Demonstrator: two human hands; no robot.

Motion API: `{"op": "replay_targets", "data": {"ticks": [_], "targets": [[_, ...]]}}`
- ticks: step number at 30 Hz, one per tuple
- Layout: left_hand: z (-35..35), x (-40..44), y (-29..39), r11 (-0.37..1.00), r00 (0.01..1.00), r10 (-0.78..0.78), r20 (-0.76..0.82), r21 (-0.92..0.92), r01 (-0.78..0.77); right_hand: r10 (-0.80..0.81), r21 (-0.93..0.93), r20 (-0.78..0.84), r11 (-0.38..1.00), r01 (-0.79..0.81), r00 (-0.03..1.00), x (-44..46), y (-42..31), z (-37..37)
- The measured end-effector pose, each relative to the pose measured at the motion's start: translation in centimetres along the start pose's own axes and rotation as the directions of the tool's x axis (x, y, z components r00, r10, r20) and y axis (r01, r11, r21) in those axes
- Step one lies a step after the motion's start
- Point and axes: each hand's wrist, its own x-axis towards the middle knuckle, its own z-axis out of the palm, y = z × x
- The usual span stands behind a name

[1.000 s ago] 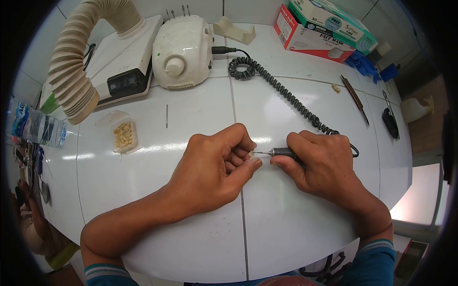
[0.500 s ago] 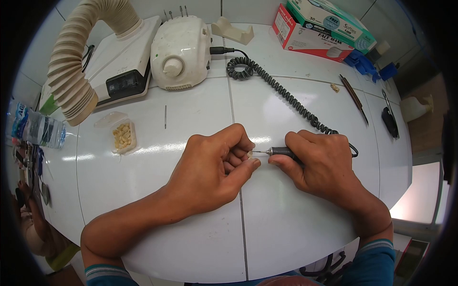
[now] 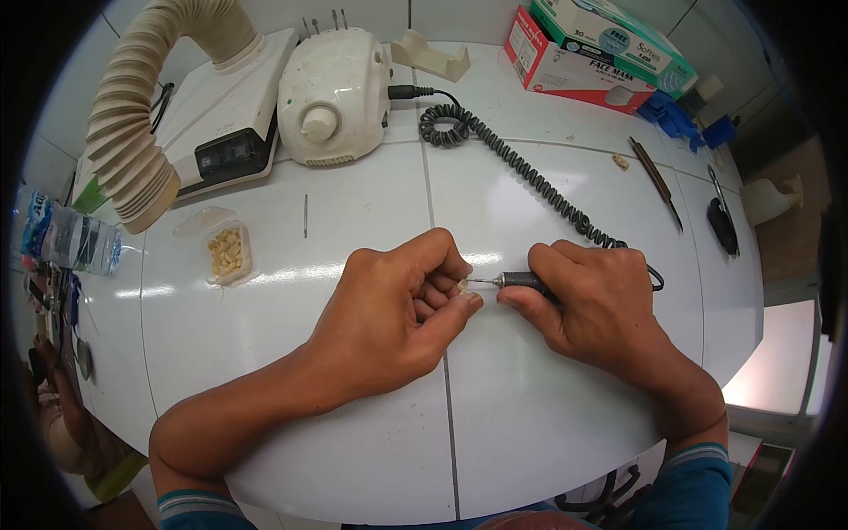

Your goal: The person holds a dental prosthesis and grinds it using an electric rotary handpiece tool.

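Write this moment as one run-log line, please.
left hand: holds small pale piece | right hand: holds black handpiece | bit: tip at piece, contact unclear | coiled cord: on table

Green-and-white upper box (image 3: 609,42): I read "Softies", "FREE" and the number "30"
Red-and-white lower box (image 3: 565,75): I read "FACE MASK", the smaller print too fine for me
Bottle label (image 3: 37,223): I make out an "A" on blue, the rest unclear
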Motion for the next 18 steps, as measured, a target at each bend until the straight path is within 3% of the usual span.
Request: {"op": "replay_targets", "data": {"ticks": [18], "targets": [[0.04,0.03,-0.06,1.0,1.0,-0.006,-0.001,-0.018,0.006,0.002,-0.003,0.007,1.0,-0.002,1.0,0.02,0.0,-0.06]]}}
